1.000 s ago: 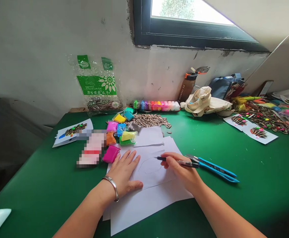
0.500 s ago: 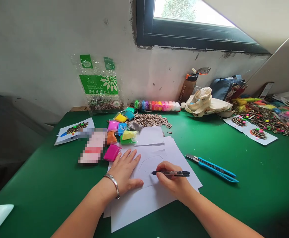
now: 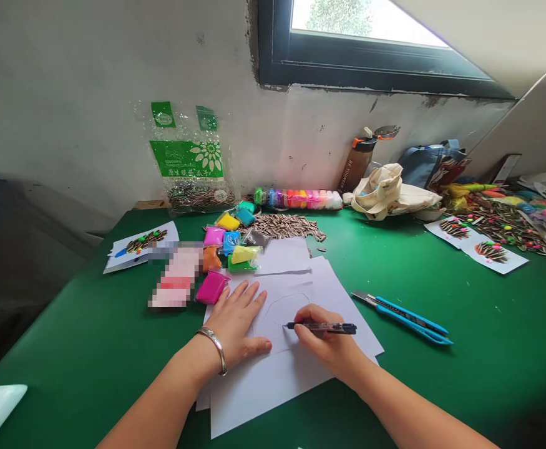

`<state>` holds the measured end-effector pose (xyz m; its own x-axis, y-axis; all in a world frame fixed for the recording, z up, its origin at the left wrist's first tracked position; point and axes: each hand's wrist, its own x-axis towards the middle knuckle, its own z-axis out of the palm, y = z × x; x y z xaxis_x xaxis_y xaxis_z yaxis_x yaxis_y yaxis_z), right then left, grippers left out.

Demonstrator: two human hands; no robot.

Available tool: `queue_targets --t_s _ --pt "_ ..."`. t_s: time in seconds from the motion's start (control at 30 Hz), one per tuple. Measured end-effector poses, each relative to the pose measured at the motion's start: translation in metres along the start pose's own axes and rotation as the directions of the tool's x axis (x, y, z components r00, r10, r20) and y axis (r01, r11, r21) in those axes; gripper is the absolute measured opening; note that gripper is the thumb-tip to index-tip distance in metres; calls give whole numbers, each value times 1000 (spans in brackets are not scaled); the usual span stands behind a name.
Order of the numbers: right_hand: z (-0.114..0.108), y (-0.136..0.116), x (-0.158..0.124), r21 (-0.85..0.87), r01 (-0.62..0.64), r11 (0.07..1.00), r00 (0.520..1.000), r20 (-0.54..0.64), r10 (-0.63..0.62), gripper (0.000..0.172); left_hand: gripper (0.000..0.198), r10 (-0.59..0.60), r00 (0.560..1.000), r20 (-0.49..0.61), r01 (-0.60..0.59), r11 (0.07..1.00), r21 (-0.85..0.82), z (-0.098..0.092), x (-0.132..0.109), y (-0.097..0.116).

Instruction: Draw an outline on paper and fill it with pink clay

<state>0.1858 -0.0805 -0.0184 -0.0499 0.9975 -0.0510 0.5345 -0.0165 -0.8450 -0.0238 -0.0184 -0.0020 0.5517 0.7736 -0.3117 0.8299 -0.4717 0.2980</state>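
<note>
My left hand (image 3: 239,321) lies flat with fingers spread on a small white sheet of paper (image 3: 277,340), pressing it down. A silver bangle circles that wrist. My right hand (image 3: 326,340) is closed around a black pen (image 3: 333,327), whose tip touches the small sheet. A thin curved outline is drawn on this sheet, between my hands. Larger white sheets (image 3: 244,405) lie beneath it. Just beyond my left fingertips sits a magenta clay packet (image 3: 212,287), with several other coloured clay packets (image 3: 246,254) behind it.
A blue utility knife (image 3: 408,319) with its blade out lies to the right. Sunflower seeds (image 3: 284,226) are heaped behind the papers, near a clear seed bag (image 3: 193,162). Seed-decorated cards (image 3: 492,252) lie farther right, and another card (image 3: 144,244) lies left. A bottle (image 3: 357,165) stands at the wall.
Both hands keep nearly the same place; the pen has shifted very slightly left. At the far right edge, another person's hand has drawn back mostly out of view.
</note>
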Motion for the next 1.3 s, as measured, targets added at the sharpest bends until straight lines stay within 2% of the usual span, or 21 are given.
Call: queue_targets --t_s 0.37,0.63,0.87,1.3 --pt "-1 0 0 -13 37 999 999 24 -37 10 87 1 1000 5 -1 1000 5 -1 0 1" --pt "-2 -1 -1 125 -13 992 1000 14 12 9 88 -7 1000 19 6 1000 11 -3 0 2" --pt "-1 -1 0 99 -5 995 1000 9 4 9 88 -16 999 35 15 999 29 -6 0 5" --pt "-1 -1 -1 22 4 1000 1000 19 -4 9 89 -5 1000 5 5 1000 15 -1 1 1"
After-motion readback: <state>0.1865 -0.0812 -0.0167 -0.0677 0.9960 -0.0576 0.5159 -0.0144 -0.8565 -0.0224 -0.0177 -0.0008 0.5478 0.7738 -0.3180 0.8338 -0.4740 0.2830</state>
